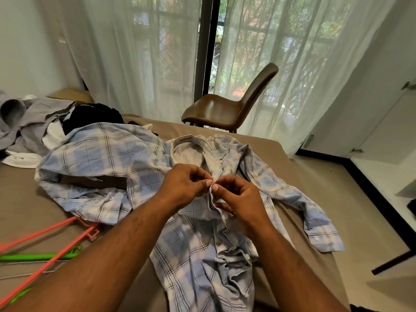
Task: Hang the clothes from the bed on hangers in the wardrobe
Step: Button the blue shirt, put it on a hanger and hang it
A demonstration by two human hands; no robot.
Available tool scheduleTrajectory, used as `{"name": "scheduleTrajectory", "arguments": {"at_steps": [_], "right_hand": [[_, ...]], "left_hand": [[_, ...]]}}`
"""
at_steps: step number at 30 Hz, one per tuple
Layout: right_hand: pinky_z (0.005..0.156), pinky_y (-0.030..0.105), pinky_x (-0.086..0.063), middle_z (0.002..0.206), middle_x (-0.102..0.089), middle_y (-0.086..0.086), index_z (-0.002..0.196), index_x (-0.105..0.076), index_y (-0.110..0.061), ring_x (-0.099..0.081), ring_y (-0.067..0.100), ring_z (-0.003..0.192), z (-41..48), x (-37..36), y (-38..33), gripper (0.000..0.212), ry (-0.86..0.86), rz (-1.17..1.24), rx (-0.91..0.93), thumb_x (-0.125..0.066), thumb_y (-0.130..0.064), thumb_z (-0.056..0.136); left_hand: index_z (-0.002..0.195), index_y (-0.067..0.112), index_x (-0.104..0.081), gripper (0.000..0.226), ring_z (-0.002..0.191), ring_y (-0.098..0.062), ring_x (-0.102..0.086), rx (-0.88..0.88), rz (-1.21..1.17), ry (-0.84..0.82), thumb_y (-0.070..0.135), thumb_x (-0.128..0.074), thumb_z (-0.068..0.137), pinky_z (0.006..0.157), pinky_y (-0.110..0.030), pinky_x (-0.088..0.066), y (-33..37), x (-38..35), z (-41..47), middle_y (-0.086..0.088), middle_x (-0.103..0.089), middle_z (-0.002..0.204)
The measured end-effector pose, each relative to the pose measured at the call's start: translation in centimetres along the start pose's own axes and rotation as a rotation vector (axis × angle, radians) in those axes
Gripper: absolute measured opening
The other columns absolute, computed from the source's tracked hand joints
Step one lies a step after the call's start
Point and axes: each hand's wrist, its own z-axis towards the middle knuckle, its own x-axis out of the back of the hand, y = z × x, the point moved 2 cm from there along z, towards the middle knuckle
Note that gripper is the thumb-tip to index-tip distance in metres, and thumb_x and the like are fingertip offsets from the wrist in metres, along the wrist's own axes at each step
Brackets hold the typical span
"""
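Note:
A blue and white plaid shirt [108,154] lies spread on the brown bed [22,194], collar toward the window. My left hand [184,183] and my right hand [240,199] meet over its chest, both pinching the front placket near a button. A pink hanger [54,242] and a green hanger [33,257] lie on the bed at the lower left. A pile of grey, black and white clothes [40,122] sits at the far left of the bed.
A brown chair [229,109] stands beyond the bed in front of sheer white curtains [139,55]. White wardrobe doors [382,122] with hinges are at the right. A strip of floor with a black border runs along the bed's right side.

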Motion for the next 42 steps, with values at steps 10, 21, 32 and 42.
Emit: {"name": "scheduleTrajectory", "arguments": {"at_steps": [10, 21, 32, 42], "right_hand": [[0.073, 0.038, -0.063, 0.084, -0.075, -0.004, 0.097, -0.073, -0.020, -0.072, 0.013, 0.080, -0.2, -0.8, -0.2, 0.013, 0.155, -0.455, 0.267, -0.079, -0.016, 0.086], [0.078, 0.040, -0.062, 0.092, -0.077, 0.010, 0.102, -0.074, -0.009, -0.076, 0.026, 0.087, -0.4, -1.1, 0.5, 0.009, 0.172, -0.004, 0.036, -0.070, -0.010, 0.093], [0.059, 0.026, -0.059, 0.079, -0.072, 0.017, 0.097, -0.073, 0.002, -0.068, 0.018, 0.063, -0.2, -1.0, 0.2, 0.013, 0.201, 0.296, -0.100, -0.061, 0.004, 0.094], [0.060, 0.023, -0.059, 0.078, -0.074, 0.014, 0.104, -0.070, 0.005, -0.070, 0.018, 0.065, 0.2, -0.8, 0.2, 0.015, 0.167, 0.452, -0.158, -0.064, 0.007, 0.090]], "left_hand": [[0.094, 0.019, -0.078, 0.013, 0.078, -0.008, -0.072, -0.036, 0.030, 0.084, 0.028, -0.079, 0.085, 0.071, -0.024, -0.061, 0.0, -0.4, 0.1, 0.005, -0.075, 0.082], [0.097, 0.016, -0.078, 0.010, 0.079, -0.009, -0.073, -0.054, -0.025, 0.111, 0.020, -0.078, 0.087, 0.079, -0.034, -0.063, -0.2, -0.6, 0.1, 0.004, -0.076, 0.083], [0.101, 0.015, -0.075, 0.021, 0.073, -0.006, -0.072, -0.086, -0.003, 0.134, 0.022, -0.082, 0.083, 0.070, -0.023, -0.060, 0.1, -1.1, 0.1, 0.004, -0.075, 0.080], [0.096, 0.019, -0.077, 0.015, 0.077, -0.007, -0.073, -0.092, -0.002, 0.108, 0.021, -0.082, 0.082, 0.078, -0.035, -0.063, -0.1, -1.1, 0.1, 0.005, -0.076, 0.081]]}}
